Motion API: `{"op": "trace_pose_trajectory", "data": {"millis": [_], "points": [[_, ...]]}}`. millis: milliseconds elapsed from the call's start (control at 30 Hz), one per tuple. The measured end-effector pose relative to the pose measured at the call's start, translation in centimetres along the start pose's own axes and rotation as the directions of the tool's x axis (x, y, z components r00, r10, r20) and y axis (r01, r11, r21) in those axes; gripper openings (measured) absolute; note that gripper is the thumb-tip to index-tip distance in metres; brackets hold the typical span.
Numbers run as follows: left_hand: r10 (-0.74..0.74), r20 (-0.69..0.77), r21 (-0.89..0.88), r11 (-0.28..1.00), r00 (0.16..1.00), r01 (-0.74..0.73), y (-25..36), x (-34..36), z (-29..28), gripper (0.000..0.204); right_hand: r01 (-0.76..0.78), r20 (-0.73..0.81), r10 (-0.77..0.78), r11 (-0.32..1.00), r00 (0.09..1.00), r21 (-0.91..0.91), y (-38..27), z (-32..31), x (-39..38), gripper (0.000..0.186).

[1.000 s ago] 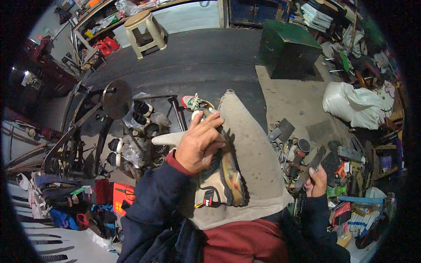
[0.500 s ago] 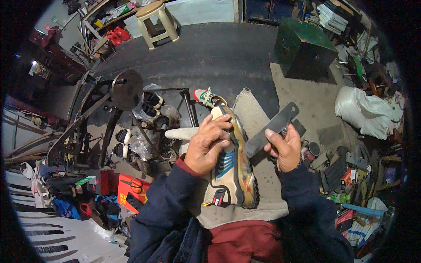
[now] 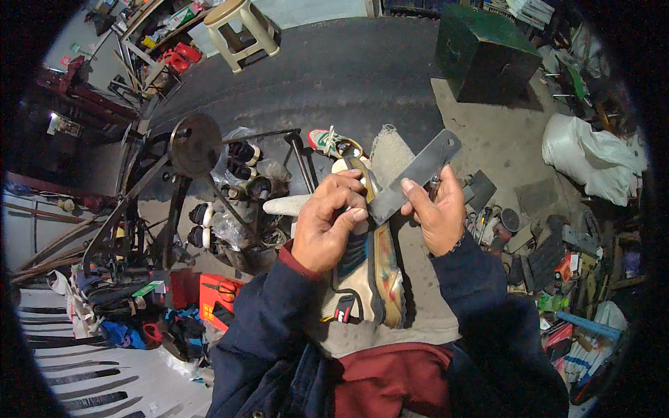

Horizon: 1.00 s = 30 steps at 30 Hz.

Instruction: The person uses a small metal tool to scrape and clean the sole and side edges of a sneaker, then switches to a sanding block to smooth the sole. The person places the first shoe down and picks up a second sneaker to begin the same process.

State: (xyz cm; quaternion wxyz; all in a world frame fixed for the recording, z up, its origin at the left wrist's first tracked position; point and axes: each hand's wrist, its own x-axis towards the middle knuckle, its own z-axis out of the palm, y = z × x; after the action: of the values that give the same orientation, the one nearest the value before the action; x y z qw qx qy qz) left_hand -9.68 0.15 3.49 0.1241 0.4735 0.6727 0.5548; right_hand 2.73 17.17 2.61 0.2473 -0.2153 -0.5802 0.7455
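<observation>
1. Nearest to me, I am looking down at a grey cloth [image 3: 418, 306] spread over the lap, seemingly to give the work a padded rest.
2. On that cloth I am seeing the shoe [image 3: 373, 272] lying lengthwise, sole edge turned right, toe pointing far.
3. My left hand [image 3: 327, 226] is clamping the shoe around its far half, fingers curled tight over the upper, probably to keep it from sliding.
4. My right hand [image 3: 439, 212] is gripping a flat metal blade [image 3: 414, 177] near its lower end, thumb pressed on the face; the blade is slanting up to the far right, its near tip meeting the shoe beside the left fingertips.
5. Just right of the lap, small tools [image 3: 502, 230] are lying scattered on the floor within reach.
6. Farther left, a wheeled iron stand [image 3: 195, 146] is holding more shoes.
7. Farthest off, a green metal box [image 3: 484, 52] and a plastic stool [image 3: 240, 24] are standing.
</observation>
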Motion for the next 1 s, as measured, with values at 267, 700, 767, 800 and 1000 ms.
{"op": "trace_pose_trajectory", "data": {"millis": [267,700,767,800,1000], "points": [[-0.066,-0.056,-0.029,0.998,0.996,0.065,-0.7,0.4,0.7,0.008,-0.056,0.102,0.058,0.998,0.993,-0.023,-0.9,-1.6,0.5,0.021],[-0.088,-0.039,-0.067,0.994,0.995,0.085,-0.9,0.2,0.8,0.01,-0.049,0.064,0.043,0.994,0.997,0.093,-0.2,-0.6,0.6,0.021],[-0.08,-0.057,-0.068,0.995,0.995,0.076,-1.0,0.3,0.8,0.009,-0.064,0.066,0.058,0.995,0.996,0.08,-0.2,-0.6,0.7,0.021],[-0.075,-0.056,-0.073,0.995,0.996,0.071,-1.1,0.3,0.8,0.009,-0.066,0.1,0.06,0.996,0.993,0.052,-0.3,-0.7,0.7,0.021],[-0.24,-0.089,-0.433,0.883,0.967,0.179,-1.7,0.4,0.6,0.008,-0.098,0.074,0.09,0.989,0.993,0.11,-1.3,-2.9,0.5,0.024]]}}
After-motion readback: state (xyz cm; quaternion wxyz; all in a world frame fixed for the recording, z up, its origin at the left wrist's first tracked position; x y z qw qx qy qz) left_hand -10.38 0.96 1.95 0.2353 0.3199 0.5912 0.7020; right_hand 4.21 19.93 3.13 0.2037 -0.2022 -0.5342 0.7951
